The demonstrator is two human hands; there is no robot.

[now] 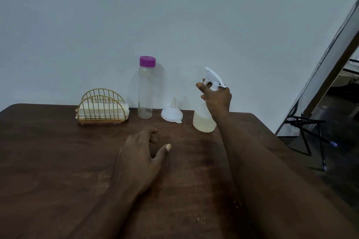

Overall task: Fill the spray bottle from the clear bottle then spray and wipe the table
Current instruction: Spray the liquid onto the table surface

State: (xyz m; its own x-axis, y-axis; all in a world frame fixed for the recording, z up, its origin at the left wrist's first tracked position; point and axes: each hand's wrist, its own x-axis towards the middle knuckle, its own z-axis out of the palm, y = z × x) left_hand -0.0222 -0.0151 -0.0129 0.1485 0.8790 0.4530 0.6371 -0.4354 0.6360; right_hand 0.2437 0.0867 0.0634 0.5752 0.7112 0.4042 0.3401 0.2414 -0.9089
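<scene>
My right hand (216, 96) grips the neck of the white spray bottle (204, 120), which holds pale liquid in its lower part; the white trigger head points up and to the left. The bottle is at the back right of the dark wooden table (68, 161). The clear bottle (145, 91) with a purple cap stands upright near the wall and looks almost empty. A white funnel (172, 113) lies mouth down between the two bottles. My left hand (141, 155) rests over the middle of the table with loosely curled fingers, holding nothing.
A gold wire holder (102, 107) with folded white cloths stands at the back left of the table. A black folding stand (308, 134) sits on the floor to the right, beside a leaning board.
</scene>
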